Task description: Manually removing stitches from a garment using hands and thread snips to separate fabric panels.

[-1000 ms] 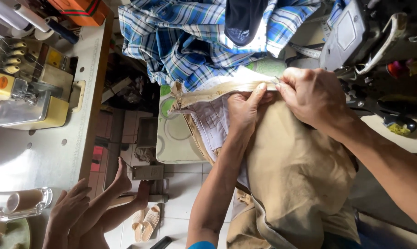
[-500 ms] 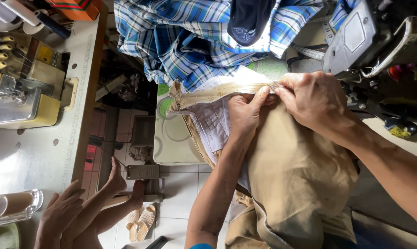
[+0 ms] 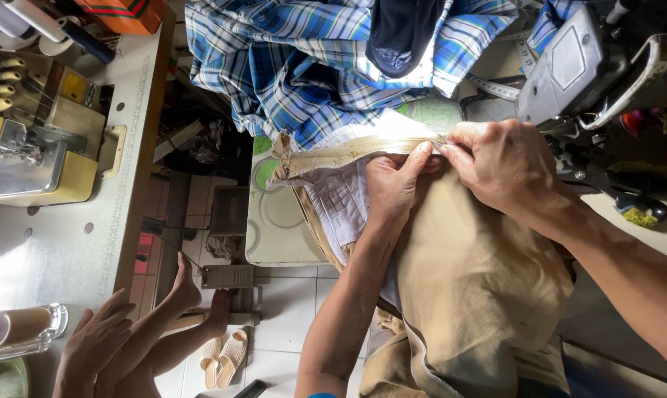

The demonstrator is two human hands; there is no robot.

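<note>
A: Position check. Where are the hands?

B: Both on the tan trousers (image 3: 473, 295), at the waistband (image 3: 348, 153). The left hand (image 3: 392, 184) lies flat on the cloth, thumb stretched up to press the band's edge. The right hand (image 3: 503, 166) is curled, fingertips pinching the same edge just beside that thumb. Hands almost touching.

A: And the garment itself?

B: Draped over the sewing desk (image 3: 274, 236), waistband pulled out in a line toward the grey sewing machine (image 3: 577, 63), the rest hanging down toward the person's lap. Pale quilted-looking pocket lining (image 3: 344, 203) turned out below the band. A blue plaid shirt (image 3: 304, 66) is heaped just above.

A: Condition of the cloth?

B: Tan, soft, lightly creased. The band's far end is frayed and curls upward. The seam line under the fingers is too small to read.

A: Risks from here?

B: As a judgement: the pinch is narrow, so the folded edge could slip and the band could go crooked. The lining is loose and could get caught under the fold. The plaid shirt crowds the band and might drag along with it. Fingers sit close to the machine.

A: Anyone else?

B: Another person's hand (image 3: 90, 346) and bare feet (image 3: 193, 295) at lower left, by a second machine (image 3: 31, 147), well apart.
</note>
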